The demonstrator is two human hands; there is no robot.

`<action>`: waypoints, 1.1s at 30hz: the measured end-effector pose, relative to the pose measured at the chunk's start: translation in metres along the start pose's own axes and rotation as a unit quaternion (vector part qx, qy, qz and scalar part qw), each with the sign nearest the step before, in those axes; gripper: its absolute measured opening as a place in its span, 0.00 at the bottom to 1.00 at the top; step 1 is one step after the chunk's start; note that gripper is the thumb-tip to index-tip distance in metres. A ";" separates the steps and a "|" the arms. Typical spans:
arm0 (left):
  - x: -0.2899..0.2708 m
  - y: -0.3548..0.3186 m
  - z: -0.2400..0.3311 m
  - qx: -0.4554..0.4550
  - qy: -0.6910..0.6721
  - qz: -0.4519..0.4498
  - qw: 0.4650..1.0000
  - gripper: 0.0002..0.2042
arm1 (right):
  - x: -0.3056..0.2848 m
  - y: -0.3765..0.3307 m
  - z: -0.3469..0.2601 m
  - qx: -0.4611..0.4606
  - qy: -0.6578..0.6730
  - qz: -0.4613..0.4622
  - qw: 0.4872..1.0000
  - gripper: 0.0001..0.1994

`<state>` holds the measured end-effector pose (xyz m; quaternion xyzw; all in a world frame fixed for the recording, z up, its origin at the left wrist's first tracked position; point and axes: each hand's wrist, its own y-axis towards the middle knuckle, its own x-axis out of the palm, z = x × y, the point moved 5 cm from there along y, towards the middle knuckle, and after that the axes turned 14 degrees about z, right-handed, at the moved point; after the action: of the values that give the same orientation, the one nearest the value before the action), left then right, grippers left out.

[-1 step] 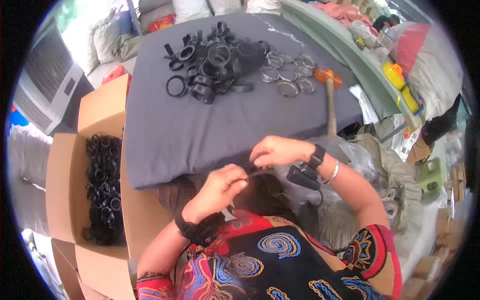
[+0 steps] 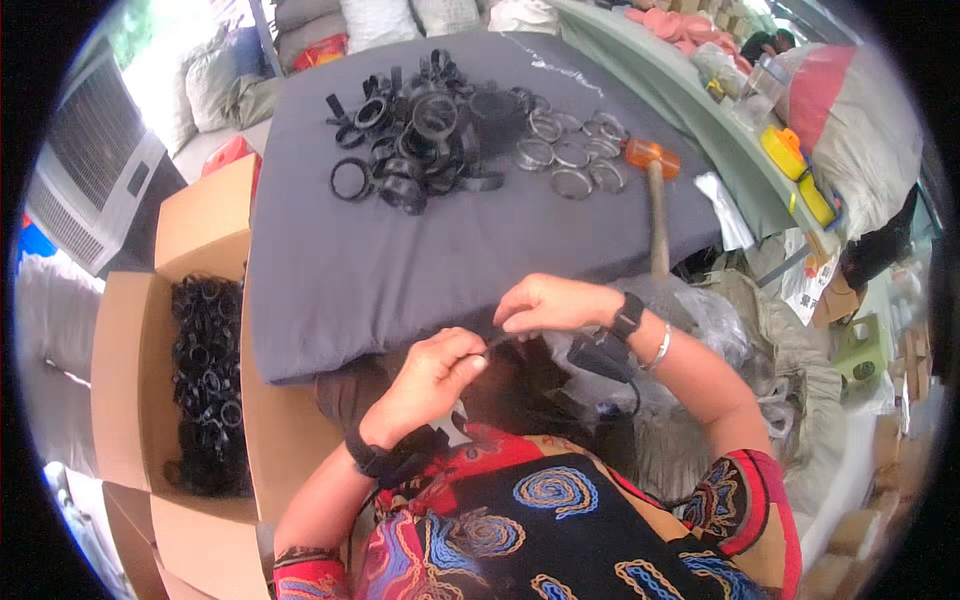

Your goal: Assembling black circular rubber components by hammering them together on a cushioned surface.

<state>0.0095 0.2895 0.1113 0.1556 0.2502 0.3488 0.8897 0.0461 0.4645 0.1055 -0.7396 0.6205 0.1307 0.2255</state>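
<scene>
Close in front of my body, at the near edge of the grey cloth-covered table [image 2: 330, 270], both my hands are closed on one thin black piece [image 2: 499, 341]. It looks like a black ring seen edge-on; my fingers hide most of it. My left hand [image 2: 435, 375] pinches its left end between thumb and fingers. From the right, my right hand [image 2: 555, 303] grips the other end with curled fingers. Farther back on the table lies a heap of black rings [image 2: 405, 190]. Beside it are several silver metal rings [image 2: 572, 184].
A mallet [image 2: 653, 158] with an orange head rests right of the metal rings, its handle toward me. To my left, an open cardboard box [image 2: 122, 380] holds many black rings [image 2: 203, 356]. Behind it stands a grey air cooler [image 2: 95, 170]. Clear plastic [image 2: 700, 320] lies at the right.
The black piece between my hands is slightly more tilted, its right end higher. My hands have shifted a little to the left in the picture and stay closed on it.
</scene>
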 end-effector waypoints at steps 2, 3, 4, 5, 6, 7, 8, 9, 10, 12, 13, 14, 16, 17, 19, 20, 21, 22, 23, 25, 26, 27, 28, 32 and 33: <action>-0.012 0.007 0.003 -0.073 0.007 0.007 0.997 0.06 | -0.002 0.004 0.007 0.044 0.041 -0.005 0.998 0.14; -0.019 0.011 0.015 -0.134 0.009 -0.004 0.991 0.07 | -0.002 0.007 0.011 0.048 0.034 -0.004 0.998 0.14; -0.021 0.014 0.012 -0.107 -0.015 0.020 0.994 0.08 | -0.002 0.009 0.012 0.052 0.029 -0.004 0.998 0.13; -0.025 0.016 0.013 -0.103 -0.031 0.024 0.994 0.07 | -0.001 0.011 0.011 0.067 0.057 0.013 0.996 0.13; -0.029 0.017 0.013 -0.101 -0.047 0.028 0.993 0.07 | -0.001 0.012 0.008 0.067 0.059 0.014 0.996 0.13; -0.032 0.015 0.011 -0.103 -0.046 0.026 0.993 0.07 | -0.001 0.012 0.006 0.056 0.047 0.013 0.997 0.13; -0.035 0.013 0.007 -0.119 -0.090 0.041 0.988 0.06 | -0.001 0.013 0.003 0.044 0.034 0.011 0.998 0.13; -0.039 0.009 0.002 -0.136 -0.134 0.056 0.980 0.05 | -0.002 0.012 0.007 0.069 0.023 0.031 0.997 0.13; -0.042 0.005 -0.003 -0.141 -0.134 0.057 0.979 0.05 | -0.004 0.008 0.008 0.071 0.026 0.028 0.997 0.13; -0.050 -0.004 -0.013 -0.128 -0.049 0.046 0.990 0.03 | -0.007 -0.001 0.018 0.087 0.013 0.029 0.996 0.12; -0.054 -0.006 -0.016 -0.123 0.055 0.025 0.991 0.02 | -0.007 -0.007 0.025 0.083 0.003 0.031 0.996 0.11; -0.054 -0.011 -0.020 -0.130 0.054 0.028 0.990 0.02 | -0.004 -0.013 0.027 0.084 0.005 0.024 0.996 0.11; -0.052 -0.019 -0.021 -0.026 0.178 0.047 0.983 0.03 | 0.008 -0.026 0.029 0.124 0.005 -0.009 0.992 0.11; -0.047 -0.022 -0.026 -0.031 0.178 0.046 0.983 0.03 | 0.012 -0.035 0.024 0.160 0.009 -0.025 0.987 0.11; -0.038 -0.027 -0.029 0.010 0.292 0.040 0.955 0.05 | 0.025 -0.042 0.005 0.158 0.073 -0.062 0.983 0.15; -0.033 -0.025 -0.028 0.009 0.292 0.038 0.956 0.05 | 0.030 -0.047 -0.005 0.156 0.115 -0.073 0.978 0.17; -0.027 -0.020 -0.023 0.036 0.316 0.043 0.947 0.07 | 0.035 -0.049 -0.014 0.157 0.117 -0.073 0.978 0.17; -0.024 -0.017 -0.019 0.064 0.340 0.048 0.937 0.08 | 0.040 -0.049 -0.025 0.135 0.123 -0.087 0.979 0.18; -0.021 -0.015 -0.018 0.090 0.343 0.047 0.934 0.10 | 0.044 -0.049 -0.031 0.113 0.129 -0.099 0.980 0.19; -0.016 -0.014 -0.020 0.105 0.354 0.042 0.928 0.10 | 0.046 -0.048 -0.027 0.119 0.102 -0.103 0.982 0.18; -0.013 -0.014 -0.021 0.119 0.366 0.037 0.922 0.10 | 0.048 -0.047 -0.024 0.125 0.076 -0.109 0.983 0.18; -0.011 -0.013 -0.022 0.119 0.366 0.038 0.922 0.10 | 0.050 -0.048 -0.024 0.125 0.075 -0.109 0.983 0.18; -0.008 -0.012 -0.022 0.129 0.378 0.040 0.916 0.10 | 0.054 -0.050 -0.022 0.158 0.127 -0.097 0.974 0.20; 0.007 -0.007 -0.013 0.165 0.429 0.054 0.887 0.05 | 0.069 -0.050 -0.043 0.180 0.224 -0.090 0.954 0.24; 0.009 -0.006 -0.012 0.155 0.441 0.046 0.883 0.05 | 0.072 -0.049 -0.047 0.188 0.223 -0.084 0.953 0.20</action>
<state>0.0116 0.2932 0.0958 0.1332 0.6601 0.3791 0.6346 0.1041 0.3853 0.1208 -0.7438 0.6038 -0.1760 0.2261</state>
